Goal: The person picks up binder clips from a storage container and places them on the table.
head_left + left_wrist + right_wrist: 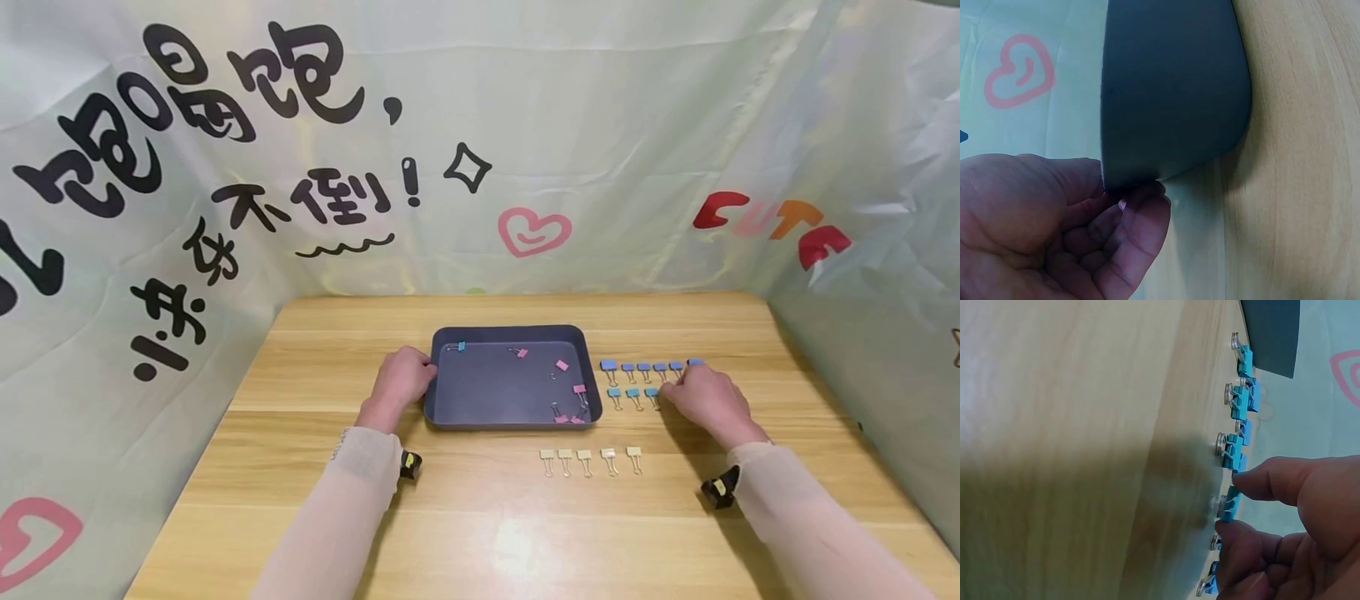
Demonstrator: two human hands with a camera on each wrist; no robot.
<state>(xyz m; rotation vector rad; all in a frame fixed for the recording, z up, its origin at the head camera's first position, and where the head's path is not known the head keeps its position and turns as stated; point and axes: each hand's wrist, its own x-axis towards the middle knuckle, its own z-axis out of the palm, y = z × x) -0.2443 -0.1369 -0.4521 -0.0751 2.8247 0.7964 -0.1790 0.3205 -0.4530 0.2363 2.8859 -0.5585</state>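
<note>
Pinching 1 teal clip point(1230, 506), the right grip point(707, 400) sat beside 3 matching clips point(633, 392) on the worktop point(457, 542) — the left grip point(397, 381) held the dark tray point(487, 387) by its edge.

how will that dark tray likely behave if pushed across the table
The dark tray would probably slide flat rather than tip, being broad and low-walled. It is likely stiff, seeming unbent where the left hand grips it. The small clips inside may shift, lying scattered across it.
</note>
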